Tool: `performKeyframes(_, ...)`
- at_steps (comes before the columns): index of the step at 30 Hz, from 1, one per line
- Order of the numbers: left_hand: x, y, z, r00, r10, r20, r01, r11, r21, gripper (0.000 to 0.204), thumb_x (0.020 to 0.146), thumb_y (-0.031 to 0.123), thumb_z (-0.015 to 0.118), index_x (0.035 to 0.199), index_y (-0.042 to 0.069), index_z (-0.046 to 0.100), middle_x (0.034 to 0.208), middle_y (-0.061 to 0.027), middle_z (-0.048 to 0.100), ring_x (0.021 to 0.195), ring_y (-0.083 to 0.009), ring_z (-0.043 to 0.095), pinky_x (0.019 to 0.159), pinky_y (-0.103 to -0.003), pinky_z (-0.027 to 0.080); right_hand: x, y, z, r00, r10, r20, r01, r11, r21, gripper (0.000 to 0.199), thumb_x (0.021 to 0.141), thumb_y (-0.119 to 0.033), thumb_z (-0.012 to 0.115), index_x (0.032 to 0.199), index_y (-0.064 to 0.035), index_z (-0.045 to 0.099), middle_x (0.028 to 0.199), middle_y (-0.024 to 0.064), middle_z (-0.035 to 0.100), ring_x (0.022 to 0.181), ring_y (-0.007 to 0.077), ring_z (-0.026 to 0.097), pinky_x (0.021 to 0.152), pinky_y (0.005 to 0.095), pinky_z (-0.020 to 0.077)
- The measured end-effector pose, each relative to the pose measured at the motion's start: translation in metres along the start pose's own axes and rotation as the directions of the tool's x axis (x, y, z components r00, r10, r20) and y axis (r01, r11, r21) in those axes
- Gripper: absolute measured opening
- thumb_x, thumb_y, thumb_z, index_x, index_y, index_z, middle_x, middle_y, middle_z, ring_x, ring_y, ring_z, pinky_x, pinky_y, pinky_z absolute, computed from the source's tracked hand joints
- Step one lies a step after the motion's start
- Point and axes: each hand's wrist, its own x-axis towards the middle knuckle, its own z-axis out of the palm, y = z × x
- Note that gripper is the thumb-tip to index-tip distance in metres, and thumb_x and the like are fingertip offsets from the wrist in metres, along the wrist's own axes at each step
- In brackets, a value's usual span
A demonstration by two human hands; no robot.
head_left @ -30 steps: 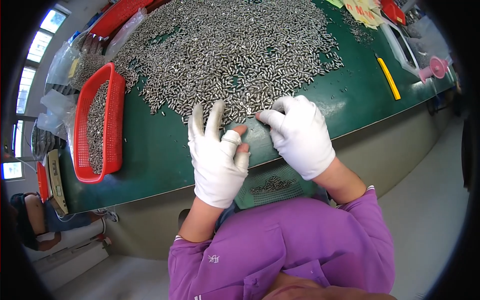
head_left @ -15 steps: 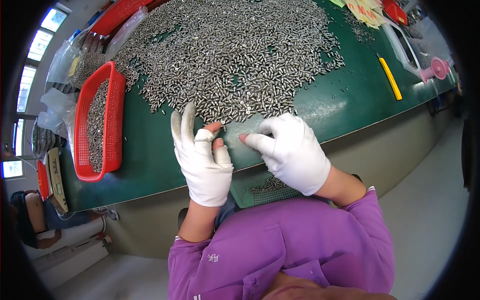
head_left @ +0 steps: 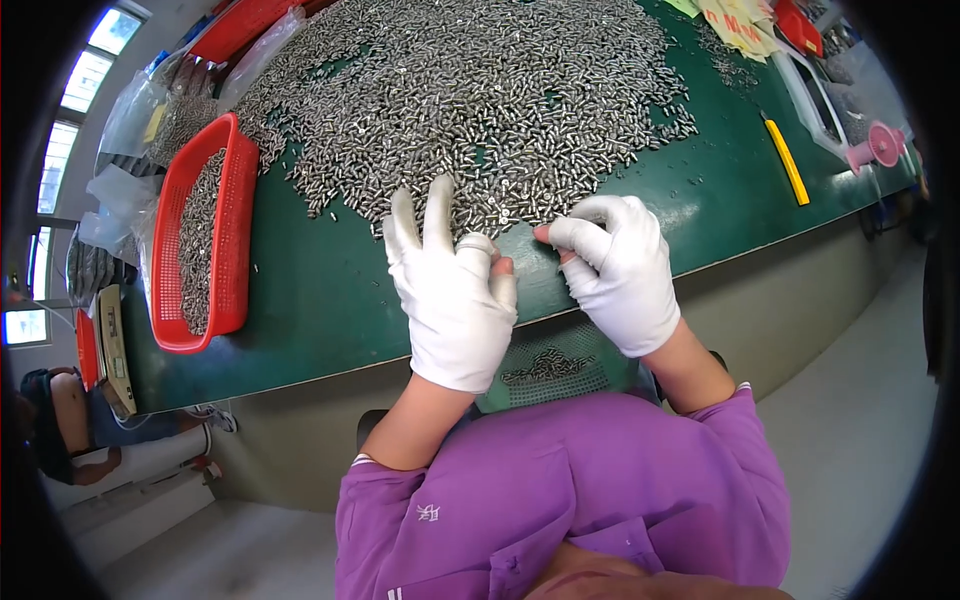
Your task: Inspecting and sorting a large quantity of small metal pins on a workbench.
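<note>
A wide heap of small shiny metal pins with rounded ends [head_left: 480, 110] covers much of the green table. My left hand [head_left: 450, 290], in a white glove with bare thumb and forefinger tips, lies at the heap's near edge. Two of its fingers stretch onto the pins; the thumb and forefinger are bent near each other, and nothing shows between them. Just right of it, my right hand [head_left: 625, 270], gloved alike, has its fingers curled and bare tips drawn close together by the heap's edge. Whether a pin is between them is too small to see.
A red plastic basket [head_left: 240, 240] of small metal parts stands at left. Below the table edge, a green basket [head_left: 610, 370] holds more pins. A yellow knife [head_left: 785, 160] and a pink spool-like object [head_left: 880, 145] lie at right. Another person [head_left: 70, 410] is at far left.
My left hand has moved right and farther onto the heap, its stretched fingers now over the pins. My right hand has shifted right and slightly away from me, fingers still curled.
</note>
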Motion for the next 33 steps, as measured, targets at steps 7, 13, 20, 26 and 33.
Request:
performKeyframes(7, -0.024, -0.041, -0.019, 0.996, -0.063, -0.070, 0.074, 0.983, 0.166, 0.020, 0.076, 0.009, 0.074, 0.088, 0.007, 0.059, 0.150, -0.0246, 0.046, 0.139, -0.0563, 0.037, 0.113, -0.066, 0.032, -0.001, 0.001, -0.001, 1.000, -0.009, -0.006, 0.009, 1.000, 0.011, 0.025, 0.076, -0.003, 0.076, 0.095, -0.0186, 0.076, 0.095, 0.0025, 0.062, 0.088, 0.0270, 0.059, 0.076, 0.0400, 0.0496)
performKeyframes(13, -0.020, -0.051, -0.032, 0.983, -0.084, -0.165, 0.111, 0.980, 0.165, 0.020, 0.075, 0.006, 0.074, 0.093, 0.010, 0.065, 0.150, -0.0208, 0.049, 0.140, -0.0534, 0.039, 0.111, -0.062, 0.036, -0.002, 0.004, -0.005, 0.999, -0.012, -0.031, 0.013, 1.000, 0.013, 0.021, 0.077, -0.008, 0.075, 0.095, -0.0188, 0.076, 0.093, 0.0009, 0.065, 0.087, 0.0269, 0.060, 0.076, 0.0408, 0.0512)
performKeyframes(20, -0.020, -0.020, -0.028, 0.943, 0.241, 0.228, -0.261, 0.963, 0.062, 0.036, 0.094, 0.046, 0.063, 0.118, 0.022, 0.074, 0.151, -0.0213, 0.048, 0.139, -0.0561, 0.036, 0.115, -0.068, 0.023, -0.003, 0.005, -0.003, 1.000, -0.008, -0.030, 0.008, 1.000, 0.009, 0.022, 0.077, -0.008, 0.075, 0.096, -0.0198, 0.075, 0.093, 0.0000, 0.064, 0.088, 0.0263, 0.059, 0.077, 0.0405, 0.0502)
performKeyframes(26, -0.049, -0.051, -0.043, 0.975, 0.134, 0.180, -0.169, 0.966, 0.197, 0.050, 0.096, 0.052, 0.057, 0.132, 0.018, 0.066, 0.152, -0.0217, 0.047, 0.136, -0.0569, 0.038, 0.115, -0.071, 0.022, -0.002, 0.004, -0.005, 0.999, -0.029, -0.024, 0.029, 1.000, 0.002, 0.021, 0.077, -0.008, 0.075, 0.095, -0.0192, 0.075, 0.092, 0.0001, 0.064, 0.087, 0.0260, 0.059, 0.076, 0.0400, 0.0500)
performKeyframes(33, -0.047, -0.059, -0.052, 0.994, 0.029, 0.101, -0.046, 0.984, 0.170, 0.067, 0.106, 0.060, 0.036, 0.136, 0.008, 0.065, 0.156, -0.0247, 0.042, 0.143, -0.0545, 0.034, 0.118, -0.060, 0.026, -0.002, 0.006, -0.004, 0.998, -0.029, -0.050, 0.030, 0.999, 0.015, 0.021, 0.076, -0.007, 0.076, 0.093, -0.0189, 0.075, 0.091, 0.0007, 0.063, 0.085, 0.0257, 0.058, 0.075, 0.0397, 0.0497)
